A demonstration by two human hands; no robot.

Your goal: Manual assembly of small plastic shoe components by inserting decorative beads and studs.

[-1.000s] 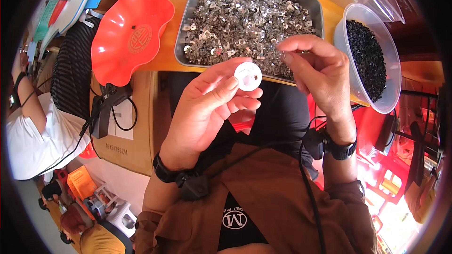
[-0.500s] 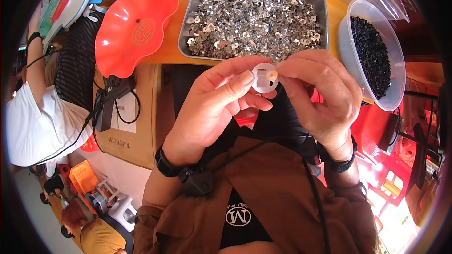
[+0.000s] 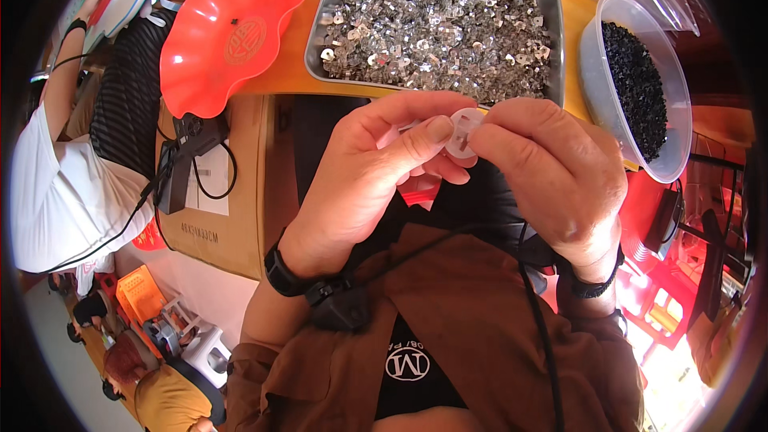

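Observation:
A small round disc of whitish translucent plastic, with slots in its face, is pinched between the thumb and fingers of my left hand. The thumb and forefinger of my right hand are closed together against the disc's right side. Whatever those fingertips hold is hidden behind them. Just beyond both hands stands a grey metal tray heaped with small shiny metal pieces, many with a hole.
A red wavy-rimmed plastic dish lies at the far left on the yellow-orange table. To the right stands a clear tub of small black parts. A cardboard box is below at left; a person in a white shirt sits beyond.
The disc and both hands have shifted slightly right. My right fingertips now cover more of the disc; the small metal piece seen on it before is out of sight.

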